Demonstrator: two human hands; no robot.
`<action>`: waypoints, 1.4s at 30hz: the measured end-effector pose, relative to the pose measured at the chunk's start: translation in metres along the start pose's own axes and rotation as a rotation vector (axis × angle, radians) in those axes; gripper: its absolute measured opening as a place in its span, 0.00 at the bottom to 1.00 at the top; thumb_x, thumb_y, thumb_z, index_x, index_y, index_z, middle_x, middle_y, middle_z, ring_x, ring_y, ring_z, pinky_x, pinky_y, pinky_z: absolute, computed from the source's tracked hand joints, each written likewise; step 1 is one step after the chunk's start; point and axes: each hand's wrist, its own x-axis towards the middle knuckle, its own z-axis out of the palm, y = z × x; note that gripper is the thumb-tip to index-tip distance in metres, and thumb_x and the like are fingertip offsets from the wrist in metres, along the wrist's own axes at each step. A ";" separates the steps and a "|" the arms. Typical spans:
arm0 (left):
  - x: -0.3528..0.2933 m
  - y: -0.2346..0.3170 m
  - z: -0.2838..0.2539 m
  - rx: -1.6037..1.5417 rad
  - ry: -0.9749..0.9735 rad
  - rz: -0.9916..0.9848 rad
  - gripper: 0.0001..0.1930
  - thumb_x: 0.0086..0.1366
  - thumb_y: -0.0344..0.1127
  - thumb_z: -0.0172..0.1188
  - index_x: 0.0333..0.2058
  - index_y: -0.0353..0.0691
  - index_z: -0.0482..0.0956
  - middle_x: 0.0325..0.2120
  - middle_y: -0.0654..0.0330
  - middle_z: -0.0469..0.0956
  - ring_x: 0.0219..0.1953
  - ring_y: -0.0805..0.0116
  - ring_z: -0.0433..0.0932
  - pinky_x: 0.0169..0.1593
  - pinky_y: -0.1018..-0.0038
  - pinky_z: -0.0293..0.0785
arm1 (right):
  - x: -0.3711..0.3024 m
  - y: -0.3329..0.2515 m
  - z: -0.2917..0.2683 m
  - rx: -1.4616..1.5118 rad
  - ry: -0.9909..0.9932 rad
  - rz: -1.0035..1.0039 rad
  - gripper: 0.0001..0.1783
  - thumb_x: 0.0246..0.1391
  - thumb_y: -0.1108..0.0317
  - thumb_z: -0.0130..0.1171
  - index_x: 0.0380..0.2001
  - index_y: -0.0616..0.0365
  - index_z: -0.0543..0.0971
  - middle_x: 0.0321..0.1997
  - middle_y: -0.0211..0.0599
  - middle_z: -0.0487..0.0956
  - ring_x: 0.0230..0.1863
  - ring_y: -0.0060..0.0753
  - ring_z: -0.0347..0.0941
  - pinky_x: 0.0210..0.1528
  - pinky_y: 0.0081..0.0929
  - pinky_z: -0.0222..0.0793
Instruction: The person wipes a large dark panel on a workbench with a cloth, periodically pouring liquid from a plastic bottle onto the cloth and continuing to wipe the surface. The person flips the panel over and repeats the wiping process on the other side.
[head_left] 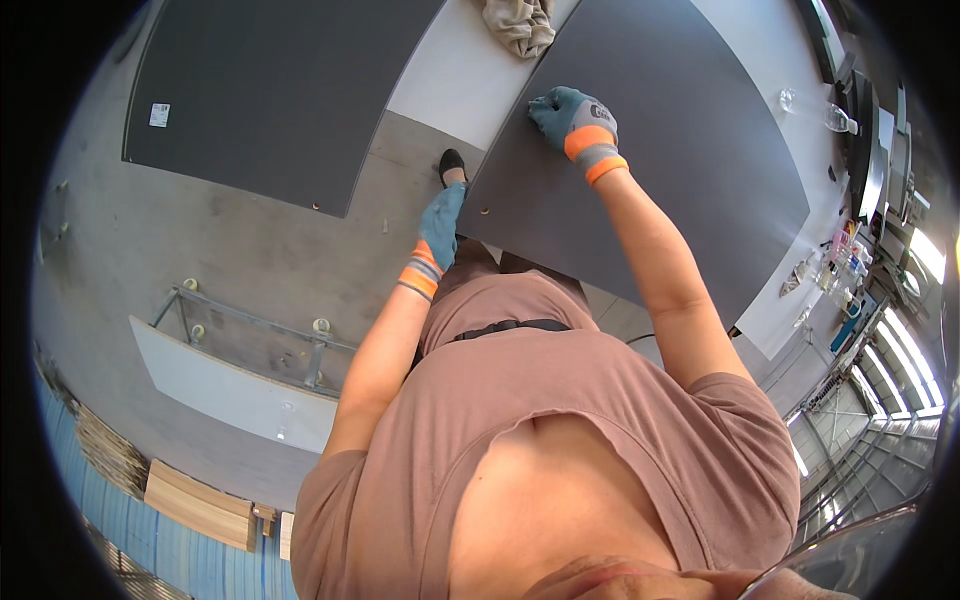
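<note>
A large dark grey flat panel (660, 130) lies on a white-topped table (770, 320) in front of me and to the right. My right hand (572, 115), in a teal glove with an orange and grey cuff, rests on the panel near its left edge. Its fingers are curled closed, and whatever may be in them is hidden. My left hand (441, 218), gloved the same way, is beside the panel's near left corner. Its fingers look stretched out; whether they touch the panel's edge, I cannot tell. A small hole shows near that corner.
Another dark panel (270, 90) with a white label (159, 115) lies at the far left. A crumpled beige cloth (520, 25) sits beyond my right hand. Clear plastic bottles (818, 110) are at the right. A wheeled metal frame (255, 320) with a pale board stands left.
</note>
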 end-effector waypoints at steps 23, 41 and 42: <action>0.006 -0.012 0.013 0.157 0.103 0.104 0.25 0.79 0.49 0.61 0.60 0.33 0.83 0.51 0.64 0.84 0.54 0.73 0.78 0.63 0.73 0.72 | 0.004 -0.012 0.006 0.046 -0.111 0.044 0.22 0.59 0.46 0.66 0.49 0.45 0.90 0.52 0.40 0.90 0.54 0.54 0.85 0.55 0.46 0.81; 0.012 -0.020 0.009 0.174 0.114 0.109 0.25 0.79 0.51 0.63 0.57 0.33 0.84 0.48 0.64 0.84 0.50 0.72 0.77 0.61 0.72 0.73 | 0.001 -0.018 0.011 0.073 -0.057 0.104 0.21 0.58 0.47 0.70 0.47 0.47 0.91 0.48 0.40 0.91 0.50 0.48 0.87 0.54 0.41 0.80; 0.013 -0.019 0.008 0.165 0.107 0.100 0.25 0.79 0.51 0.63 0.57 0.33 0.84 0.47 0.64 0.84 0.50 0.72 0.77 0.60 0.72 0.73 | 0.001 -0.016 0.012 0.080 -0.056 0.096 0.21 0.58 0.47 0.70 0.47 0.47 0.90 0.48 0.40 0.91 0.49 0.48 0.87 0.53 0.40 0.80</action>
